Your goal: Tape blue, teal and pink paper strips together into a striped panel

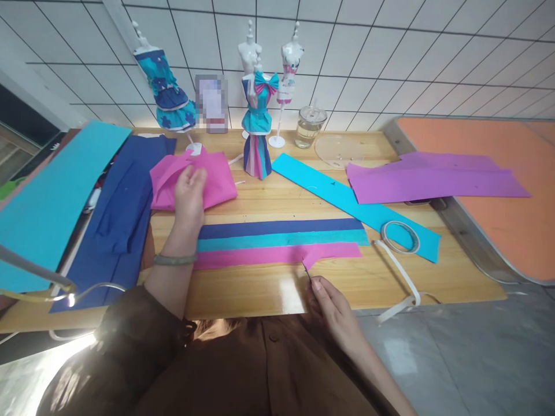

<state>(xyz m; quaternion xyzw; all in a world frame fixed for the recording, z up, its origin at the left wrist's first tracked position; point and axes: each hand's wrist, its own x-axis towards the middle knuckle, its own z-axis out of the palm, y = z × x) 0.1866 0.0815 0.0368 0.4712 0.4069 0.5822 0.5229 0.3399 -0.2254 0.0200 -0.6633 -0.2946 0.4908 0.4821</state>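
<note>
My left hand [189, 188] is at the bundle of pink fabric [219, 179] on the left of the table, its fingers curled over a raised fold. At the table's front edge my right hand [329, 303] pinches a thin dark pointed tool [306, 270]; its kind is not clear, as the fingers cover most of it. The tool's tip touches a turned-over bit of the pink strip [255, 254]. Above that strip lie a teal strip [281, 239] and a navy strip [277, 227], side by side. My left forearm covers their left ends.
Dressed doll mannequins [259, 110] stand along the tiled wall beside a lidded glass [310, 128]. A blue strip [321, 188], a tape roll [400, 237], white ribbon [403, 274] and purple fabric [433, 179] lie right. Navy fabric [121, 202] and a turquoise sheet [65, 196] lie left.
</note>
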